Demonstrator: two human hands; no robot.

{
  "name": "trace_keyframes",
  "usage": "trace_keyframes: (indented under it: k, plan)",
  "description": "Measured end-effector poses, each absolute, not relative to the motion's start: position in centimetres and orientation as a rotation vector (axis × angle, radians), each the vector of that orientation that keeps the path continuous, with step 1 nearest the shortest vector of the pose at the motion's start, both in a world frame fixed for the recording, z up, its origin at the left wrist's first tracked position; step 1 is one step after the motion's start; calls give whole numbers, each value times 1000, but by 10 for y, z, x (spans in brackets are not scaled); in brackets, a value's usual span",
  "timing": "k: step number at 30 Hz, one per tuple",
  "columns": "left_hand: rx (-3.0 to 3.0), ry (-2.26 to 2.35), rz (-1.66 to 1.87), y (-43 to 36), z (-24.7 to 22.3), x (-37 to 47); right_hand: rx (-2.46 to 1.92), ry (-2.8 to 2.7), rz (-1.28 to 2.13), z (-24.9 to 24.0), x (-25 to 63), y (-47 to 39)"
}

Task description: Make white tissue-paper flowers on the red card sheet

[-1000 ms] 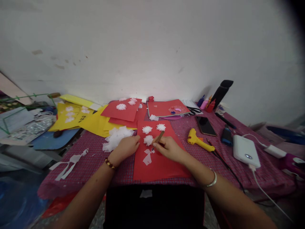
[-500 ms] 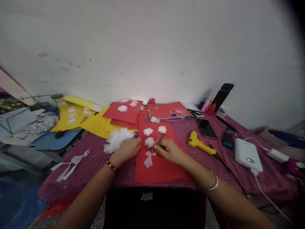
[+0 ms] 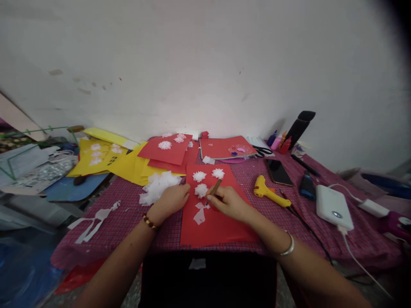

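A red sheet [image 3: 218, 231] lies in front of me with several white paper flowers [image 3: 201, 191] on its upper part. Below them are thin white paper pieces [image 3: 199, 216]. My right hand [image 3: 227, 203] is closed round a brown stick [image 3: 216, 186], whose lower tip is near the small pieces. My left hand [image 3: 171, 200] rests at the left edge of the sheet, fingers curled together, beside a pile of white tissue paper [image 3: 159, 187]; whether it holds anything is hidden.
Right of the sheet lie a yellow glue gun [image 3: 269, 192], a phone [image 3: 278, 172] and a white power bank [image 3: 334, 208] with a cable. Red sheets with flowers [image 3: 167, 149] and yellow sheets [image 3: 126, 164] lie behind left. Scissors [image 3: 263, 150] are at the back.
The right hand and the stick have shifted very slightly over the small paper pieces. The left hand stays in place, and the whole view has moved a little.
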State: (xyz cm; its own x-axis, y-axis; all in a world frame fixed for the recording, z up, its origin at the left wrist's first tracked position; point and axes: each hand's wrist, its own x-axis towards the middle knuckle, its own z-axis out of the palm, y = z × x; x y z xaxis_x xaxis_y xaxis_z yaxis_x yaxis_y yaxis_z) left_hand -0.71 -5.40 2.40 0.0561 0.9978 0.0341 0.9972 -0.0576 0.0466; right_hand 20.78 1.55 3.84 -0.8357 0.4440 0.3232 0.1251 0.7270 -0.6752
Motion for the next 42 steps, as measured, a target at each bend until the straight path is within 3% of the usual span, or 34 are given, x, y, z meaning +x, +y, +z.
trace_keyframes:
  k: [28,42]
  plan:
    - [2300,2161,82,-54,22,-8,-446,-2497,902,36,208,17]
    - [2317,2096,120,-53,25,-10,-525,-2193,1071,35,209,22]
